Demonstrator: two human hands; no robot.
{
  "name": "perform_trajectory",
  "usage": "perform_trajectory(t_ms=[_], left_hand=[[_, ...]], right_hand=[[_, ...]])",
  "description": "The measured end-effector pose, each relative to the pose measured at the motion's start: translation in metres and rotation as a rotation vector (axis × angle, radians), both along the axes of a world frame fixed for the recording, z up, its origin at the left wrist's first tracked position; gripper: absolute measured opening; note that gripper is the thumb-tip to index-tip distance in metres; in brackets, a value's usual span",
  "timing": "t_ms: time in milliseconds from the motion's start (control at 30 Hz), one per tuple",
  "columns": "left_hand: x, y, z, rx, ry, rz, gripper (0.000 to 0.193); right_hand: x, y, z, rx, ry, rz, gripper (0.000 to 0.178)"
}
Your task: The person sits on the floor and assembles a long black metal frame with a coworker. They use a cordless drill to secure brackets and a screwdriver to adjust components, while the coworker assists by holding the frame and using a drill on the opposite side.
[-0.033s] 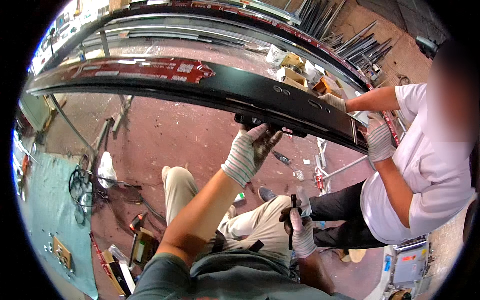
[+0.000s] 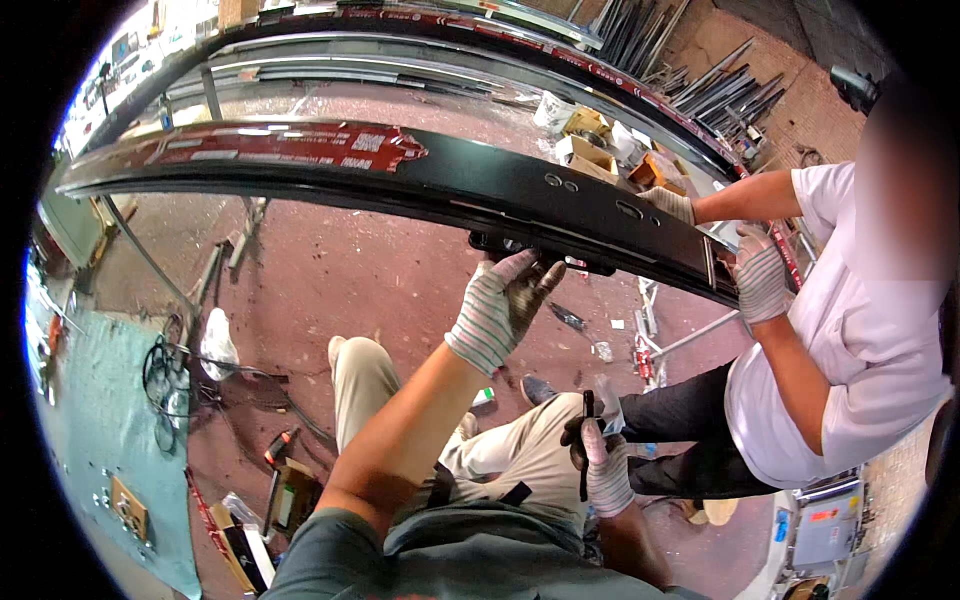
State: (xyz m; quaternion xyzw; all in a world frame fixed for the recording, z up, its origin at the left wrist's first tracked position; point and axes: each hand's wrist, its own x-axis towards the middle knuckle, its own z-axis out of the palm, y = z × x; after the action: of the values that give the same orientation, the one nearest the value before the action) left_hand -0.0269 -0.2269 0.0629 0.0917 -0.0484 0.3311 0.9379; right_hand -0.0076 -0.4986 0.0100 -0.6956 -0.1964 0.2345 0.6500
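Note:
A long black metal profile point(image 2: 470, 170) with red protective film point(image 2: 300, 143) on its left part runs across the view. On its near edge sits a long black fitting point(image 2: 493, 243), like a handle plate. My left hand point(image 2: 497, 305), in a striped glove, grips this fitting from below, fingers closed at its middle. Lower down, near my knee, my right hand point(image 2: 606, 468), also gloved, is closed around a slim black bar point(image 2: 586, 440) held upright. A co-worker's gloved hand point(image 2: 760, 275) is at the profile's right end; their other hand point(image 2: 668, 205) rests at its far edge.
Another film-covered profile point(image 2: 560, 55) lies beyond. Open cardboard boxes point(image 2: 588, 158) stand behind the profile. At left are a teal mat point(image 2: 110, 400) with small hardware, black cables point(image 2: 165, 385) and a white plastic bag point(image 2: 218, 345). A power tool point(image 2: 277, 445) lies on the floor.

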Motion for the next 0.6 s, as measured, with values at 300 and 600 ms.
perform_trajectory(t_ms=[300, 600], left_hand=[[0.008, -0.009, 0.008, 0.258, -0.018, 0.117, 0.067], [0.016, -0.025, 0.041, -0.052, 0.432, 0.199, 0.079]], right_hand=[[-0.002, -0.008, 0.012, 0.005, 0.209, 0.074, 0.03], [0.003, -0.023, 0.0, 0.033, 0.236, 0.186, 0.037]])
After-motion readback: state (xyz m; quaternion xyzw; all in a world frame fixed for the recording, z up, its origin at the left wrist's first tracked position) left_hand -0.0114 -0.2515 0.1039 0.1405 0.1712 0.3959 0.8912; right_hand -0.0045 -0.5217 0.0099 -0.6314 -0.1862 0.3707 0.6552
